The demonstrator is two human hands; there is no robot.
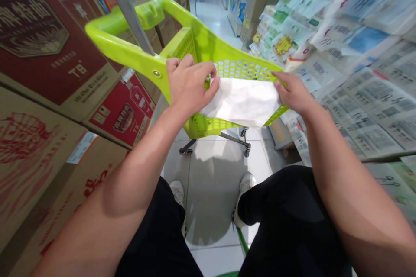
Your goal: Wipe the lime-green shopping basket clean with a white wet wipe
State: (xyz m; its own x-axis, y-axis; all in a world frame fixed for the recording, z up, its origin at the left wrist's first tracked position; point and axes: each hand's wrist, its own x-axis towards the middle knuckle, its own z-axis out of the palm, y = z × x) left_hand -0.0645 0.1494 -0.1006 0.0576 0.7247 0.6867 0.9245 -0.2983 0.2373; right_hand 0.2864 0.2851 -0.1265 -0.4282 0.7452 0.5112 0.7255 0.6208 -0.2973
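A white cloth or paper sheet [243, 99], whose material I cannot make out, lies against the near end of a lime-green shopping cart [199, 125]. My left hand [191, 84] is closed at the sheet's upper left corner, with thumb and forefinger curled together there and the other fingers by the cart's rim. At the opposite corner, my right hand [294, 91] pinches the sheet's edge near the basket rim. Honeycomb holes of the basket show above and below the sheet. The fingertips' exact hold is partly hidden.
Stacked cartons [35, 30] with red printing rise on the left. On the right are packs of tissue-like goods [364, 95]. A grey metal pole [126, 8] crosses the cart handle. A tiled aisle [216, 13] runs ahead; a green tube [242, 240] lies between my legs.
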